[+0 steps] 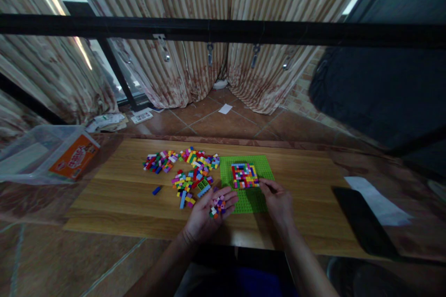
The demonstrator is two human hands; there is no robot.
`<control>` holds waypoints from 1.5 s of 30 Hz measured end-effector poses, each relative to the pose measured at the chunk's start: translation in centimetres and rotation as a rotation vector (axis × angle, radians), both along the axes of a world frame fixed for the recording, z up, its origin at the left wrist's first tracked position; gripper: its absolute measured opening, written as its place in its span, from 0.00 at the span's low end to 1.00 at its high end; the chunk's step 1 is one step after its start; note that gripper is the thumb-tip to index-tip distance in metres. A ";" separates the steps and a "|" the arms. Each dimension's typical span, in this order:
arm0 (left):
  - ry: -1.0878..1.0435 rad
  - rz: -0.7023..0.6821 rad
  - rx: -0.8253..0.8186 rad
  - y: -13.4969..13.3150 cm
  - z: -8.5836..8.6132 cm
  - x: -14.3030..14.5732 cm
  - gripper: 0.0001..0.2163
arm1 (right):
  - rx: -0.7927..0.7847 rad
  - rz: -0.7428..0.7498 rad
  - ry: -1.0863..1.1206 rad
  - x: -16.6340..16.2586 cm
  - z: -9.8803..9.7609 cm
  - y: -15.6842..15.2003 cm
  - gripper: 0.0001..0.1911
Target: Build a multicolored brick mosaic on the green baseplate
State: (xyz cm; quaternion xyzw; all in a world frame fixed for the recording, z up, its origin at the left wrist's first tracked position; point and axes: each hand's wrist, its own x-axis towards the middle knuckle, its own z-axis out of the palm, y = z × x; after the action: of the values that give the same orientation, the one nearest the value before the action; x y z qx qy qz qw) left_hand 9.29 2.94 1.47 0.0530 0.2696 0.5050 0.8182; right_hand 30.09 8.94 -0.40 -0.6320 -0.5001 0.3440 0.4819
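Observation:
My left hand (205,217) lies palm up over the front of the table, cupped around several small toy building bricks (218,207) in pink, orange, white, green and purple. On the green baseplate (249,203) sits a roughly rectangular block of multicoloured bricks (245,175). My right hand (278,202) reaches over the baseplate's right side, thumb and index finger pinched at the block's lower right corner. Whatever is between those fingertips is too small to make out.
Loose bricks (195,162) lie in heaps left of the baseplate, with a single blue brick (156,190) apart. A clear plastic box (38,148) stands at the left. A black flat object (362,218) and white paper (378,202) lie right. A dark bar (223,31) crosses beyond the table.

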 end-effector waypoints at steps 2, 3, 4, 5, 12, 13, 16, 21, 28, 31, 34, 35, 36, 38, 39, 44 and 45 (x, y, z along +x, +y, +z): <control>0.004 0.000 -0.006 0.0 0.0 0.0 0.21 | -0.005 0.002 -0.014 0.0 0.0 0.0 0.18; 0.004 -0.002 -0.008 0.0 -0.1 0.0 0.21 | -0.008 0.003 -0.021 0.0 0.0 0.0 0.18; 0.001 -0.004 -0.008 0.0 -0.1 0.0 0.20 | -0.009 0.003 -0.027 0.0 0.0 0.0 0.17; -0.003 -0.005 -0.005 0.0 -0.1 0.0 0.20 | -0.008 0.002 -0.032 0.0 0.0 0.0 0.17; -0.024 -0.002 -0.004 0.0 -0.2 0.1 0.20 | 0.000 -0.004 -0.056 -0.3 0.0 0.1 0.16; -0.022 0.003 -0.011 0.0 -0.2 0.1 0.20 | -0.006 0.004 -0.059 -0.3 0.0 0.1 0.16; -0.018 0.013 -0.018 0.0 0.0 0.2 0.19 | -0.023 0.034 -0.082 -0.2 0.4 0.1 0.16; -0.025 0.023 0.000 -0.1 -0.2 0.1 0.18 | 0.041 0.042 -0.271 -1.2 2.1 0.3 0.24; -0.048 0.046 0.026 -0.4 -0.7 -0.2 0.17 | 0.127 0.101 -0.705 -5.8 3.3 0.7 0.39; -0.028 0.049 0.025 -0.6 -0.5 -0.5 0.17 | 0.074 0.109 -0.787 -6.2 3.1 0.9 0.40; -0.010 0.046 0.019 -0.7 -0.3 -0.7 0.17 | 0.049 0.121 -0.832 -4.9 3.1 1.3 0.40; -0.007 0.044 0.018 -0.7 -0.2 -0.7 0.17 | 0.042 0.126 -0.851 -4.1 3.2 1.6 0.39; -0.005 0.041 0.018 -0.7 -0.2 -0.7 0.18 | 0.038 0.131 -0.869 -3.3 3.2 1.8 0.39; -0.002 0.034 0.015 -0.6 0.0 -0.7 0.18 | 0.038 0.152 -0.893 -1.5 3.1 2.4 0.39; -0.002 0.032 0.014 -0.5 0.1 -0.7 0.18 | 0.039 0.166 -0.895 -0.6 3.1 2.8 0.38; -0.006 0.037 0.020 -0.6 0.3 -0.8 0.18 | 0.028 0.415 -0.842 2.8 3.6 3.8 0.41; -0.009 0.041 0.022 -0.7 0.3 -0.8 0.18 | 0.022 0.495 -0.830 3.2 3.9 3.7 0.42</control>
State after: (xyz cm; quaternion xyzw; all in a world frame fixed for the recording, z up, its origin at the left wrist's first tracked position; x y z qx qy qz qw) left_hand 8.47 2.28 1.78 0.0544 0.2615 0.5251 0.8081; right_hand 33.24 12.59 3.49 -0.5726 -0.7892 0.1618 0.1521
